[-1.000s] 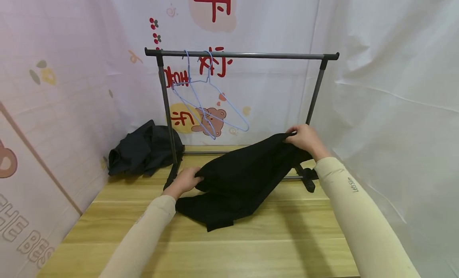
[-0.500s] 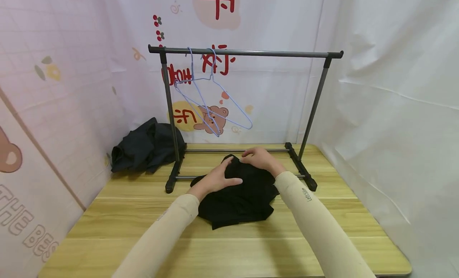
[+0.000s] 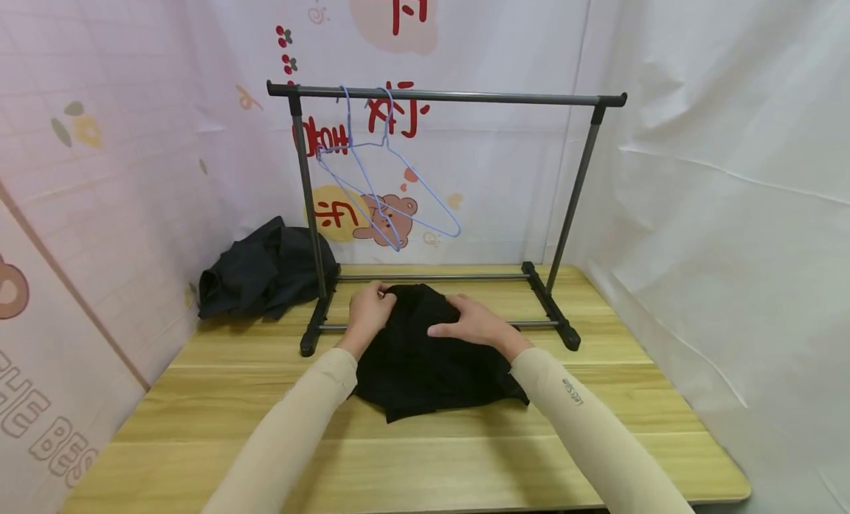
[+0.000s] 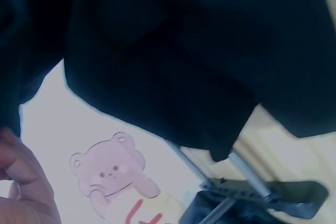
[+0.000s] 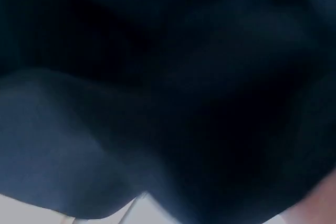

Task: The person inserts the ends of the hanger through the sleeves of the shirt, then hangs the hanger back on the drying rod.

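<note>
A crumpled black garment (image 3: pixel 432 374) lies bunched at the middle of the table, its kind hidden by the folds. My left hand (image 3: pixel 370 311) pinches its upper left edge between thumb and fingers. On the other side my right hand (image 3: pixel 474 322) rests over the cloth, thumb and fingers spread apart. In the left wrist view the dark cloth (image 4: pixel 173 66) hangs across most of the picture, with fingers (image 4: pixel 26 182) at the lower left. Blurred dark fabric (image 5: pixel 157 129) fills nearly all of the right wrist view.
A grey clothes rack (image 3: pixel 465 96) stands behind the garment, its lower crossbar passing behind the cloth. Two blue wire hangers (image 3: pixel 425 182) hang left of its middle. Another dark garment (image 3: pixel 265 274) is heaped at the back left of the wooden table (image 3: pixel 598 455). Printed curtains surround it.
The garment, stretched out between both hands a second ago, is now gathered low in the middle. Both hands came inward; then the left moved back left and took the cloth's edge.
</note>
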{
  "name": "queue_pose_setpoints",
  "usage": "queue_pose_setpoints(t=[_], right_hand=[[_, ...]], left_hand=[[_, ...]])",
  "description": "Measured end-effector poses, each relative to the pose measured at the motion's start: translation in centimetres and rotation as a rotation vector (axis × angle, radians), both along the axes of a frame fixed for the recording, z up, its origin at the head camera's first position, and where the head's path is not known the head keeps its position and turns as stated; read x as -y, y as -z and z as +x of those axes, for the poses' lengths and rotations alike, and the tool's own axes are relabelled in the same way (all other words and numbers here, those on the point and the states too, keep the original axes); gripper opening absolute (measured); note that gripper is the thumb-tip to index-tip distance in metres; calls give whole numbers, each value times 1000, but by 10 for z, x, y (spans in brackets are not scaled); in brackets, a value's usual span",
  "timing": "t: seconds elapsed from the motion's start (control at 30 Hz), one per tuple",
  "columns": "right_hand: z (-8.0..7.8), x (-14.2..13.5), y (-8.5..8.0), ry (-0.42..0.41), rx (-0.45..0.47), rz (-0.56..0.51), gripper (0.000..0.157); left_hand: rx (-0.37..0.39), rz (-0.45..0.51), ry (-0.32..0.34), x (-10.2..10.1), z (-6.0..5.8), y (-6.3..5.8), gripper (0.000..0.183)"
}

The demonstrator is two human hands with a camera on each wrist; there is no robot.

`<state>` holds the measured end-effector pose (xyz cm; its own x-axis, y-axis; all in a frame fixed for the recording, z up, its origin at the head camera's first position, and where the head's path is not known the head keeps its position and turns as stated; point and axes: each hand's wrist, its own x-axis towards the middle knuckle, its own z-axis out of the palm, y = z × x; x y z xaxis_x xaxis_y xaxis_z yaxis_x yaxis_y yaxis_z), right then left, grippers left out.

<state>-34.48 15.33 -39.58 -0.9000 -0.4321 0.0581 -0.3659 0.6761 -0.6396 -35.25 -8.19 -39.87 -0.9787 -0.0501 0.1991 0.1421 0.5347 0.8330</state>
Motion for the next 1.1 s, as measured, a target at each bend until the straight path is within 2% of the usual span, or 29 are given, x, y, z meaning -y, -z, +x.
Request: queue_pose_setpoints(t=[0.07,0.17,0.23,0.3,0.33,0.4,0.47,0.53,0.57,0.6,0.67,0.73,0.8,0.87,0.93,1.03,1.1], right_hand=[[6,7,2,33,-62,-11,76],[9,12,2,78,-107,-125,50],[8,8,-1,105,-76,-229,40],[5,-1,-5,118,-11,-319,40],[4,-7,-6,118,27,-353,42],[2,-18,-10,113,106,-403,45],[-1,-28,-12,95,160,-436,46],[-3,-35,-13,82,186,-451,46],[-3,-38,-14,76,192,-454,46],[-4,-40,-14,76,194,-455,46],[-5,-43,-14,76,195,-463,46],[-6,-43,-14,83,190,-481,44],[-6,-44,-14,103,187,-490,44],[-6,-45,-14,132,187,-498,44],[-7,-46,-14,157,191,-496,46],[-9,-49,-10,202,207,-501,48],[-10,-50,-8,232,214,-501,53]], left_hand=[[-17,54,19,-1,0,-6,26],[3,239,140,-6,1,-12,28],[36,362,224,-7,3,-14,29],[63,410,276,-6,4,-12,30],[67,381,286,-4,4,-10,32],[58,222,295,1,4,-4,36],[57,-19,307,6,3,5,45],[61,-278,320,10,2,15,55],[73,-379,336,11,2,20,61],[90,-461,354,12,3,24,66],[137,-558,383,14,3,33,73],[181,-572,406,15,5,39,75],[228,-511,418,17,6,43,77],[243,-468,422,18,7,45,78],[211,-465,433,19,6,46,70],[100,-513,423,19,5,49,41],[41,-491,399,21,4,49,23]])
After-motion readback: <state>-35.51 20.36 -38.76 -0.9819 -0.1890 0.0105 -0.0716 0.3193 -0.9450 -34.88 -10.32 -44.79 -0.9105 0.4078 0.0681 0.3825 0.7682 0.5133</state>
